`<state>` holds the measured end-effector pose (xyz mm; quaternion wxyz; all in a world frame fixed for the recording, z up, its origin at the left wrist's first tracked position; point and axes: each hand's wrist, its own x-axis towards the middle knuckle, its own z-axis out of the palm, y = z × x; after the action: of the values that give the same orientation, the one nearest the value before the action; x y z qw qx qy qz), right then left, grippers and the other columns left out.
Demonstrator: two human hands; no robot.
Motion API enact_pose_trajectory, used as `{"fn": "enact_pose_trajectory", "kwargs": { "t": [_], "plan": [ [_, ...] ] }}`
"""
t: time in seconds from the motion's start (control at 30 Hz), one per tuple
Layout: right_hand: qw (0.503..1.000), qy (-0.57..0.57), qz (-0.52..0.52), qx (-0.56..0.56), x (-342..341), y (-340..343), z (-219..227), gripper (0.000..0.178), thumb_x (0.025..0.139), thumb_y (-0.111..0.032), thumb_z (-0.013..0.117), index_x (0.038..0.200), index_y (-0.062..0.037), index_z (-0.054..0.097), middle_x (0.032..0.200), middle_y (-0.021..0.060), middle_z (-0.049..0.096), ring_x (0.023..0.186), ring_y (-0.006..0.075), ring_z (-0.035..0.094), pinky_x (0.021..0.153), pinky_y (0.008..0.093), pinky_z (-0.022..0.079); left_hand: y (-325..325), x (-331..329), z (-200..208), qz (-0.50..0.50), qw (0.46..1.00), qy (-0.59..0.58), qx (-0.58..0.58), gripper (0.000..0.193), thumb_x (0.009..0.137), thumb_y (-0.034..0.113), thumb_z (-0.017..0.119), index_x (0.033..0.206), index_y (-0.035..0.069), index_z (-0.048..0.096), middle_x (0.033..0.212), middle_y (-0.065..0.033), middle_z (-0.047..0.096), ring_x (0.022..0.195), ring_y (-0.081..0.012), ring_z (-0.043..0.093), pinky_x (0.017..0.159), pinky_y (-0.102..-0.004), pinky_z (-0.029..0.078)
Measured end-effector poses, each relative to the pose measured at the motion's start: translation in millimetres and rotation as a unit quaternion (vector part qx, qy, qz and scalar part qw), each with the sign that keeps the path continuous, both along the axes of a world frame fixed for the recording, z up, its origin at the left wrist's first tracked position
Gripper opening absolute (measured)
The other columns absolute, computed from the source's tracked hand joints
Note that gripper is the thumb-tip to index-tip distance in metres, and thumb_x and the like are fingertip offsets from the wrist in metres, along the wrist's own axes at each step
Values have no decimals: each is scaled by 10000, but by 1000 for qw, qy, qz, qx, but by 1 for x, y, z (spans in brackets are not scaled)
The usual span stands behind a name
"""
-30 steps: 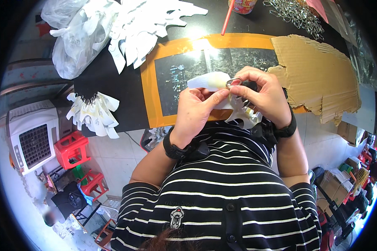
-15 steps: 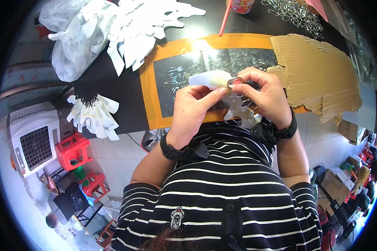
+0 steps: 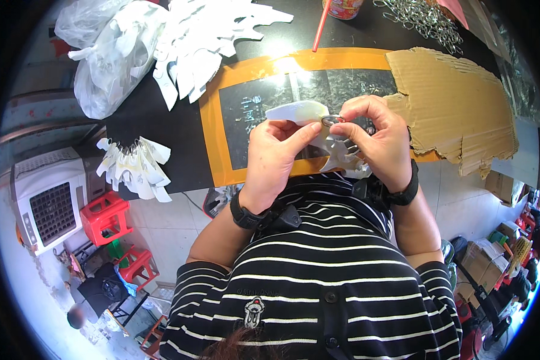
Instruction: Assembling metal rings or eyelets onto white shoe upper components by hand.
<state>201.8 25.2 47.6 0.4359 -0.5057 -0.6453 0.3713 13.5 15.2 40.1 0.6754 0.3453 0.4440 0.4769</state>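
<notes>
A flat white cut-out piece, yellowish in the middle, is pinched between the thumb and fingers of my left hand. My right hand grips a small oval metal ring in its fingertips, at the right end of that piece. Whether the ring passes through the piece I cannot tell. Below my fingers, at the table's near edge, lie more white pieces with metal rings, partly hidden by my right hand. At the left table edge sits a fanned bunch of white pieces with rings.
A heap of white pieces lies at the back left beside a clear plastic bag. Cardboard covers the right side. Behind it are loose metal rings and a cup near a red stick. Orange tape frames the work surface.
The white piece has shifted slightly left and tilted. The ring has turned, now showing flatter, and my right hand has moved a little left.
</notes>
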Motion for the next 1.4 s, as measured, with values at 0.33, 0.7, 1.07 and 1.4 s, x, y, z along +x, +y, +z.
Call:
{"fn": "enact_pose_trajectory", "kwargs": {
  "t": [0.33,0.7,1.07,1.4],
  "plan": [
    [997,22,-25,-66,-1,6,2,192,769,-194,809,840,-66,685,833,35,691,898,214,609,852,338,458,1,0,-2,-9,1000,-4,1,259,883,26,703,1133,-38,688,1020,-86,716,903,-117,662,827,-255,531],
    [987,-85,-47,131,-4,12,-8,142,726,-155,816,823,-105,724,818,21,652,862,210,590,870,341,398,4,0,-7,-26,998,-51,-34,251,901,60,696,1127,-48,684,1007,-74,714,893,-107,655,833,-251,519],
    [997,-21,70,-21,-6,24,-3,102,729,-126,767,777,-42,736,828,87,658,836,237,610,769,363,477,-16,-13,4,-78,995,56,-38,289,940,97,665,1202,-24,645,1054,-60,699,935,-84,626,851,-243,504],
    [957,-203,188,84,-30,32,-18,30,743,-128,719,733,-100,711,829,19,598,935,205,559,889,381,336,-9,-53,14,-85,765,481,420,178,763,13,763,906,0,658,1044,-120,652,1030,-315,610,851,-397,508]
  ]
}}
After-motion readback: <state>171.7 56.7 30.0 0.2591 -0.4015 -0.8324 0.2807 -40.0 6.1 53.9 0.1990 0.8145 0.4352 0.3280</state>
